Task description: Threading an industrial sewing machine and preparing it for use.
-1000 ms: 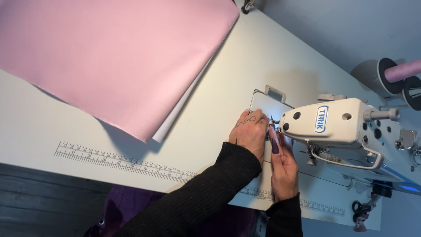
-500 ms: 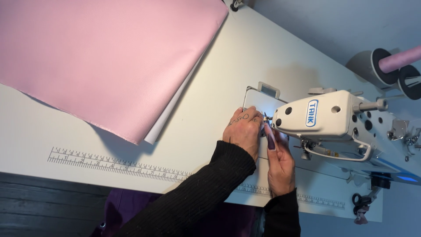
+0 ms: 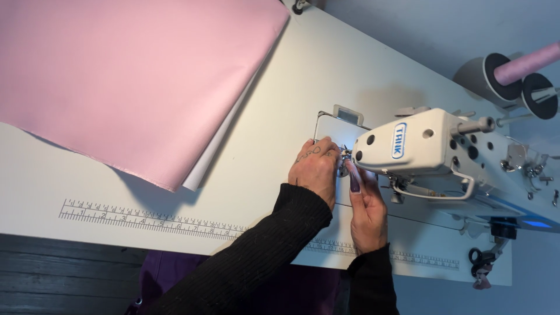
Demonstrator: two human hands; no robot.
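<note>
Two hands meet at the needle area (image 3: 344, 156) under the white sewing machine head (image 3: 420, 146), toward 3 o'clock on the tabletop (image 3: 291, 87). The left hand (image 3: 317, 169) lies knuckles-up, fingers curled narrow at its 3 o'clock; whether they pinch anything I cannot tell. The right hand (image 3: 367, 207) reaches up from 6 o'clock, fingers nearly together; pink fabric (image 3: 128, 76) lies well apart at 10 o'clock.

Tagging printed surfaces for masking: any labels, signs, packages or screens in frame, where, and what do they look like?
Label: on the white sewing machine head, facing up, just right of both hands; small upright rounded rectangle, blue with white print.
Printed ruler: along the table's near edge; long dark scale on white.
Lit panel: machine base, far right; small blue glow.
No packages or signs.
</note>
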